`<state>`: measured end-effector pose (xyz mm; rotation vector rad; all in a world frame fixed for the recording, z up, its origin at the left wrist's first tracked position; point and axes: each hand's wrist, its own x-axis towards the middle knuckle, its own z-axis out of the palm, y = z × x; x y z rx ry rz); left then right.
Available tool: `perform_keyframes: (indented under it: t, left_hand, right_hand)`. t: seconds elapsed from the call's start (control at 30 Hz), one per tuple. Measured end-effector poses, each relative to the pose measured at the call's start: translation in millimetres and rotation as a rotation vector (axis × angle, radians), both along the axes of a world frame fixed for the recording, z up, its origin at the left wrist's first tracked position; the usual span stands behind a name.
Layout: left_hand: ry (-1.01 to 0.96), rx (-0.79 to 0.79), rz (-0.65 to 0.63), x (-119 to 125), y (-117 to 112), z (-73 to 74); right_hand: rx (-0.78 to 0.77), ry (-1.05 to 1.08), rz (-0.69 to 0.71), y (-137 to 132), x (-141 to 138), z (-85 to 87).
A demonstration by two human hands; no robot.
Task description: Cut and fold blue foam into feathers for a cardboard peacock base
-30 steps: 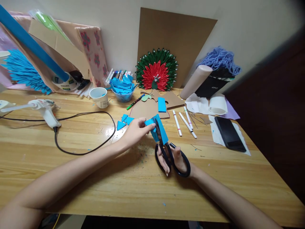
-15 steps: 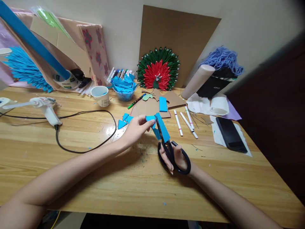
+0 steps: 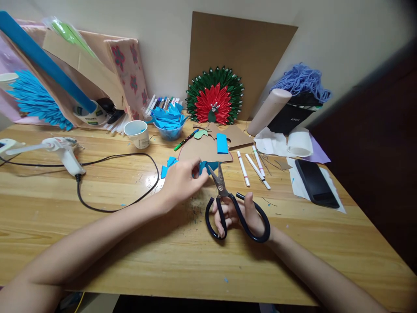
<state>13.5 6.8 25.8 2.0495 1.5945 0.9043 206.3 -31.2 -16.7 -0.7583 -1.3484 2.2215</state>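
Observation:
Between the thumb and fingers of my left hand (image 3: 182, 180) is a piece of blue paper (image 3: 211, 167), partly hidden by the fingers. My right hand (image 3: 241, 213) grips a pair of black-handled scissors (image 3: 221, 187) by its loops. The blades are parted and point away from me, their tips close to the paper's lower edge. Small blue cut pieces (image 3: 165, 170) lie on the table just left of my left hand. Beyond the hands, a folded blue rectangle (image 3: 222, 143) rests on a brown cardboard sheet (image 3: 198, 150).
A white glue gun (image 3: 67, 156) with a looping black cord lies left. A paper cup (image 3: 137, 134) and a clear bowl of blue pieces (image 3: 168, 130) stand behind. White markers (image 3: 243, 168) and a phone (image 3: 316, 182) lie right. A red-green peacock fan (image 3: 215, 98) leans on cardboard at the back.
The scissors have come away from the blue paper and their blades have spread. The paper has turned in my left hand, and a strip no longer hangs over the blades.

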Motion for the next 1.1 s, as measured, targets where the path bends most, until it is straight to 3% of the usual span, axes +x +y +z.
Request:
perform_keyframes:
  t: [0.3,0.43,0.7,0.9,1.1]
  left_hand:
    - [-0.448,-0.275,-0.128,8.0,1.0,-5.0]
    - [-0.599,-0.323,-0.122,8.6,1.3,-6.9]
    - [-0.660,-0.247,-0.072,4.2,5.3,-11.9]
    - [-0.592,-0.221,-0.141,2.1,4.9,-21.2]
    - [-0.610,-0.134,-0.119,-1.0,7.2,-20.3]
  right_hand:
    - [0.039,-0.053,-0.040,-1.7,0.8,-7.5]
    - [0.075,-0.063,-0.040,-2.2,2.5,-7.4]
    - [0.139,-0.068,-0.031,-4.3,5.2,-6.9]
    - [0.140,-0.077,-0.035,-3.9,6.0,-6.4]
    - [0.178,-0.121,0.004,-3.2,9.4,0.2]
